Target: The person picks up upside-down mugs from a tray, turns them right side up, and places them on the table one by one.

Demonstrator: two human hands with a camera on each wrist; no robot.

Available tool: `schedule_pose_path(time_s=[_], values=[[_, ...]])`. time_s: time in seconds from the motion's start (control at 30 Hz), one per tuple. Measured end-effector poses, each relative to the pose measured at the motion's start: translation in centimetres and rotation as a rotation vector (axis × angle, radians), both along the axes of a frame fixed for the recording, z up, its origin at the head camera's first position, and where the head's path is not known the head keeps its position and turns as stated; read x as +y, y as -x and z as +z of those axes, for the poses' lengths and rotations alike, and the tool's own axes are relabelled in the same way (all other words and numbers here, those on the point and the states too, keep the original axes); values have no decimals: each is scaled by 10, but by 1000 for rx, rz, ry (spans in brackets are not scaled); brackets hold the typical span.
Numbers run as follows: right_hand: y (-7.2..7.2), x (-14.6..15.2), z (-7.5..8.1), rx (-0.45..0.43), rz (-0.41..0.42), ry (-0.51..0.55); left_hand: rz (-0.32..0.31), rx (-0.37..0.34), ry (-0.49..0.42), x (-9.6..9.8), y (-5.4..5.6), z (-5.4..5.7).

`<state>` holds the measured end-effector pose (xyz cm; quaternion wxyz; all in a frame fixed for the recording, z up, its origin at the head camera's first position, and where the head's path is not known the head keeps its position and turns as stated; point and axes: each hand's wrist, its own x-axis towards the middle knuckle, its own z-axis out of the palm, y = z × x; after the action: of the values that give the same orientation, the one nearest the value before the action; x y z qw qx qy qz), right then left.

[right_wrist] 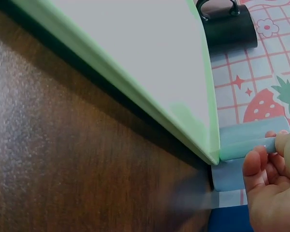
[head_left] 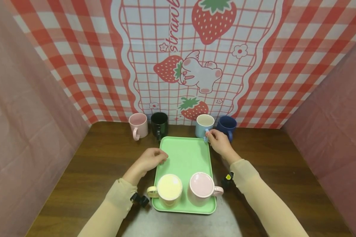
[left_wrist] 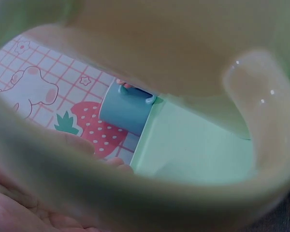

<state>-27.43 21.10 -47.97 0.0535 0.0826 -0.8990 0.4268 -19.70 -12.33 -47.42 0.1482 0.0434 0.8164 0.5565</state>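
Light blue mug: upright at the back of the scene, by the tray's far right corner (head_left: 201,129); whether its base is fully on the table I cannot tell
Handle: turned toward the person (head_left: 206,139), held between thumb and fingers of the right hand (head_left: 221,142)
Right grip: a pinch on the handle alone, with the palm off the mug's body; a mug held so can tip, so a firm pinch and a level rim seem wise
Navy mug: just beside the light blue one, on its right (head_left: 226,125); a straight lift looks safer than a sideways drag
Green tray: its far edge lies right in front of the light blue mug (head_left: 185,154); the base would need to rise over that rim rather than scrape it
Left hand: above the tray's left edge, fingers loosely bent, gripping nothing (head_left: 149,160); it could steady the tray
Yellow mug: near left on the tray, handle outward (head_left: 169,189), close to the left wrist camera (head_left: 143,200), so that wrist should move gently
Near pink mug: near right on the tray (head_left: 201,189)
Black mug and far pink mug: behind the tray, toward the left (head_left: 159,124) (head_left: 138,125)
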Motion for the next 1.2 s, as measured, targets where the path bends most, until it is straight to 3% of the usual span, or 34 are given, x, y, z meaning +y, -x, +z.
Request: schedule_pose_path(time_s=[0.47,1.2], values=[[-2,-3,0,-92,-5,63,1,10,9,1,-2,1],[0,-7,7,-143,44,86,1,21,14,2,-1,0]])
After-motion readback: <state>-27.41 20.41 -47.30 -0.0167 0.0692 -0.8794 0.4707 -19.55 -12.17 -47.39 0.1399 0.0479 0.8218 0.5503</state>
